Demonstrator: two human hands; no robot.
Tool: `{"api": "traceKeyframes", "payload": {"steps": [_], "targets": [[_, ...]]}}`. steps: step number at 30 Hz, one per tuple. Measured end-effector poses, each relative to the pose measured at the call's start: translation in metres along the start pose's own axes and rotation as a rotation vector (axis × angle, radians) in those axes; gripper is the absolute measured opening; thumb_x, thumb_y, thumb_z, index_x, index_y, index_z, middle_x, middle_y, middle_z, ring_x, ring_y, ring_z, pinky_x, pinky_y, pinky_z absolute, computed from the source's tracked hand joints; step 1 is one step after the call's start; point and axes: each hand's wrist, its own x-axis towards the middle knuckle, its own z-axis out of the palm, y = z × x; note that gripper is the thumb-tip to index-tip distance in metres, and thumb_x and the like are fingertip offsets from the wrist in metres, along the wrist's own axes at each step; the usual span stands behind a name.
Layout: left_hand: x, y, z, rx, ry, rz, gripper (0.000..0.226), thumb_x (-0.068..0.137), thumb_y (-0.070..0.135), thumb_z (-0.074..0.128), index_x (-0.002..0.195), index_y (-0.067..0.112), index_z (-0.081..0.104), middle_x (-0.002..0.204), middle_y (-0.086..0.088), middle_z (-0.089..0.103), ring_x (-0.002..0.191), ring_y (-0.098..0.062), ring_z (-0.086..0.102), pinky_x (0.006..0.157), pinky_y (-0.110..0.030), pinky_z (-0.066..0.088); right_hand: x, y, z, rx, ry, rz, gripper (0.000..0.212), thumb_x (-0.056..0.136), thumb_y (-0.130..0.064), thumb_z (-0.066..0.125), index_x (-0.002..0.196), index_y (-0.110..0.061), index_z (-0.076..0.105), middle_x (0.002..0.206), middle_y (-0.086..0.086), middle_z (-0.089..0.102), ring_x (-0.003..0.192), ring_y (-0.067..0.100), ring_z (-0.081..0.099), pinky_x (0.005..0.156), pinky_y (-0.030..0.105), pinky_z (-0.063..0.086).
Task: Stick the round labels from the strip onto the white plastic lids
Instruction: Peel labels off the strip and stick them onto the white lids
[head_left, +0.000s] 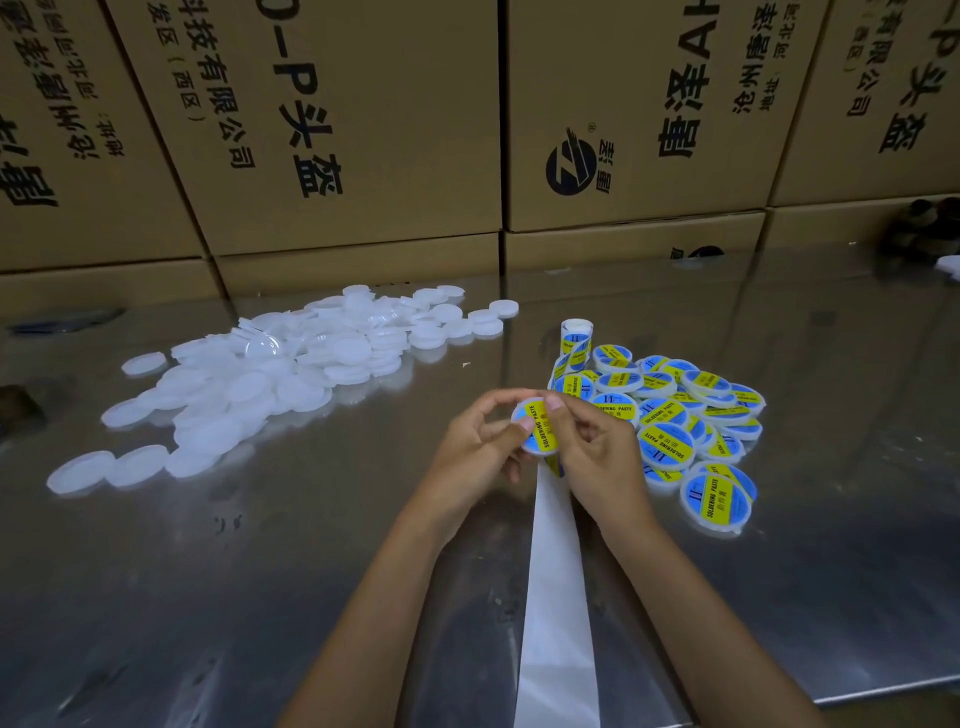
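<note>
White lid (537, 428) with blue-yellow label, gripped by both hands, left (475, 441), right (597, 449), above steel table (311, 545)

Backing strip (556, 597) (bottom edge) cut off

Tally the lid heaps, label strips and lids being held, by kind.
Heap of plain white lids: 1
Heap of labelled lids: 1
Label strip: 1
Held lid, in left hand and right hand: 1
Total: 4
</note>
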Motion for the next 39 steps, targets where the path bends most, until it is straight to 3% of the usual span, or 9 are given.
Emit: {"api": "traceKeyframes", "payload": {"steps": [4,9,14,20,26,32,35,38,39], "targets": [[-0.001,0.002,0.000,-0.013,-0.024,-0.002,0.033,0.092,-0.001,0.067,0.122,0.013,0.065,0.090,-0.007,0.076,0.069,-0.014,0.061,0.068,-0.023,0.050,0.001,0.001,-0.002,-0.028,0.020,0.033,0.022,0.102,-0.019,0.053,0.096,-0.025,0.073,0.068,-0.018,0.070,0.064,-0.006,0.061,0.062,0.012,0.045],[0.002,0.002,-0.004,0.042,0.138,0.016,0.027,0.092,0.006,0.069,0.118,0.011,0.066,0.081,-0.007,0.076,0.042,-0.012,0.052,0.058,-0.018,0.049,0.002,-0.002,0.000,0.040,-0.088,0.173,0.021,0.098,-0.015,0.059,0.115,-0.011,0.070,0.052,-0.022,0.059,0.051,-0.006,0.055,0.054,0.005,0.038],[0.001,0.001,-0.003,0.064,0.125,0.023,0.023,0.099,0.007,0.059,0.122,0.011,0.060,0.076,-0.001,0.074,0.034,-0.016,0.055,0.056,-0.022,0.052,0.000,-0.009,-0.001,0.078,-0.196,0.220,0.026,0.095,-0.005,0.060,0.120,-0.011,0.067,0.045,-0.020,0.055,0.047,-0.007,0.054,0.049,0.005,0.036],[-0.001,0.004,-0.002,0.053,0.062,0.009,0.024,0.102,0.010,0.055,0.125,0.015,0.056,0.088,-0.004,0.076,0.040,-0.022,0.064,0.049,-0.015,0.044,0.000,-0.009,0.000,0.081,-0.145,0.220,0.025,0.094,-0.004,0.062,0.114,-0.016,0.067,0.045,-0.019,0.055,0.045,-0.005,0.053,0.048,0.005,0.036],[-0.002,0.005,0.002,0.052,0.005,-0.028,0.024,0.104,0.016,0.051,0.128,0.016,0.051,0.090,-0.001,0.077,0.055,-0.025,0.073,0.043,-0.016,0.033,0.002,-0.005,-0.001,0.082,-0.055,0.223,0.020,0.093,-0.010,0.065,0.101,-0.027,0.071,0.052,-0.004,0.057,0.046,0.004,0.044,0.051,0.016,0.039],[-0.002,0.006,0.004,0.045,0.012,0.045,0.024,0.102,0.005,0.051,0.127,0.004,0.053,0.087,-0.009,0.073,0.058,-0.014,0.071,0.053,-0.012,0.047,0.001,-0.009,-0.002,0.153,-0.071,0.244,0.015,0.094,-0.006,0.063,0.105,-0.014,0.068,0.048,-0.010,0.060,0.041,0.000,0.051,0.043,0.011,0.039],[0.001,0.002,0.003,0.094,0.090,0.110,0.020,0.099,0.002,0.057,0.118,0.004,0.060,0.084,-0.003,0.074,0.063,-0.003,0.068,0.060,-0.013,0.050,0.001,-0.008,-0.002,0.135,-0.082,0.234,0.016,0.095,-0.006,0.062,0.109,-0.011,0.068,0.047,-0.011,0.057,0.042,0.000,0.048,0.044,0.011,0.037],[0.003,-0.003,-0.003,0.093,0.231,0.132,0.002,0.095,0.009,0.067,0.094,0.010,0.065,0.075,-0.007,0.077,0.064,-0.010,0.070,0.062,-0.019,0.053,-0.001,-0.005,0.000,0.080,-0.126,0.146,0.012,0.095,-0.011,0.063,0.103,-0.012,0.072,0.048,-0.001,0.050,0.048,0.016,0.040,0.051,0.023,0.033],[0.004,-0.004,-0.004,0.097,0.262,0.137,0.008,0.094,0.010,0.068,0.088,0.012,0.064,0.073,-0.008,0.076,0.063,-0.011,0.070,0.061,-0.020,0.054,-0.001,-0.005,0.001,0.064,-0.138,0.125,0.012,0.095,-0.012,0.063,0.101,-0.013,0.073,0.048,-0.001,0.049,0.050,0.016,0.040,0.053,0.025,0.033]]}}
